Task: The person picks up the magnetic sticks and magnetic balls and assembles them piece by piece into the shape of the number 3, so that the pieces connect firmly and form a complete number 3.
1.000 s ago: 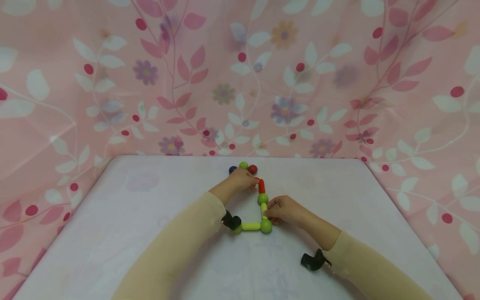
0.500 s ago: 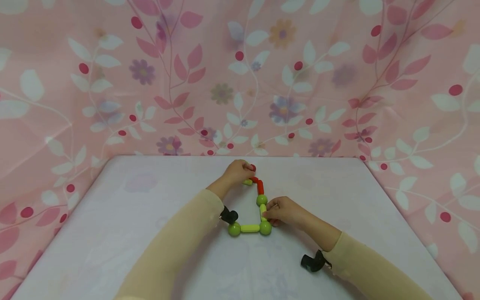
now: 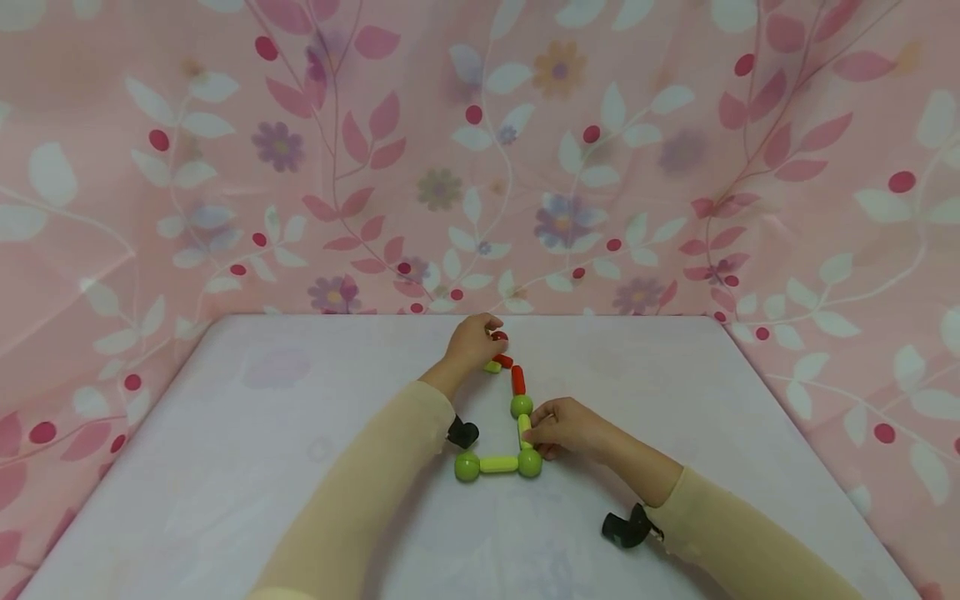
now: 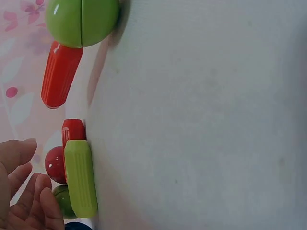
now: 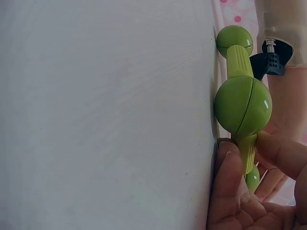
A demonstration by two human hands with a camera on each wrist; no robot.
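My right hand (image 3: 568, 427) pinches a yellow-green ribbed rod (image 5: 247, 153) between thumb and fingers. This rod joins two green balls, the nearer one (image 3: 529, 462) and the farther one (image 3: 521, 406). From the farther ball a red rod (image 3: 518, 380) sticks out toward the back. Another yellow-green rod (image 3: 498, 464) runs left to a third green ball (image 3: 467, 466). My left hand (image 3: 474, 340) is at a red ball (image 4: 55, 164), its fingers loosely bent and parted beside it in the left wrist view. A loose red rod (image 3: 504, 361) and yellow-green rod (image 4: 80, 179) lie there too.
Next to the red ball are a green ball (image 4: 63, 200) and a dark blue ball (image 4: 77, 226), partly cut off or covered by the hand. The white tabletop (image 3: 637, 375) meets a pink floral cloth (image 3: 480, 167) at its back edge.
My left hand has moved farther back, from beside the red rods to the red ball, covering the blue and green balls in the head view. The right hand keeps its pinch.
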